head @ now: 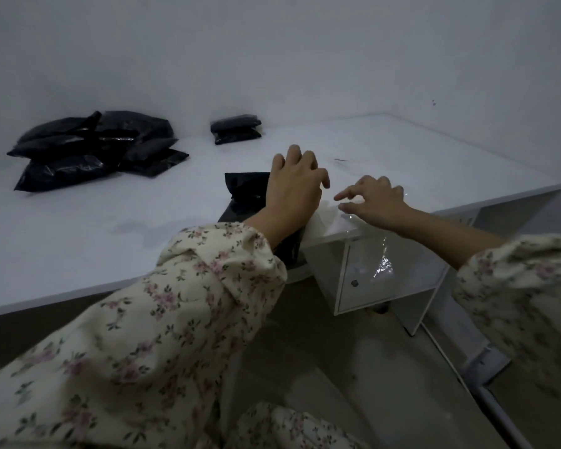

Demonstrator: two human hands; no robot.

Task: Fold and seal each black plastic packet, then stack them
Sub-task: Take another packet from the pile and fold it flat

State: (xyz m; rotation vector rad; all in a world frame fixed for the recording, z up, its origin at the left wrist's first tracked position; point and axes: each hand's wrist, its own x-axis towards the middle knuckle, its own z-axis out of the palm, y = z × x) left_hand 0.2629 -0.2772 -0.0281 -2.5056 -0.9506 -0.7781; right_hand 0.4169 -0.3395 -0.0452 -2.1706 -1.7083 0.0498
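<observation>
We see a black packet (pixel 245 192) lying at the front edge of the white table (pixel 110 238), just left of the middle of the view. Its near end hangs over the edge. The left hand (pixel 293 186) lies palm down on the right part of this packet. Its grip is bent over the packet's right side, and the fingertips are hidden from us behind the knuckles.

The right hand (pixel 374 200) rests just beside it on the table, the 2 hands close but apart. Its index finger and thumb point toward the left hand with a narrow gap between them, and the other fingers are curled. We cannot tell whether this grip pinches anything.

A strip of clear shiny film (pixel 382 262) glints under and behind the right hand and hangs down over the table's front. A pale translucent patch lies on the table between the 2 wrists.

Far back on the left sits a loose pile of black packets (pixel 91 150), overlapping at different angles. Near the back wall, well apart from that pile, 2 smaller folded packets (pixel 236 129) lie one on the other.

Both arms wear floral sleeves (pixel 191 286). A white cabinet (pixel 386 286) stands under the table at the right.
</observation>
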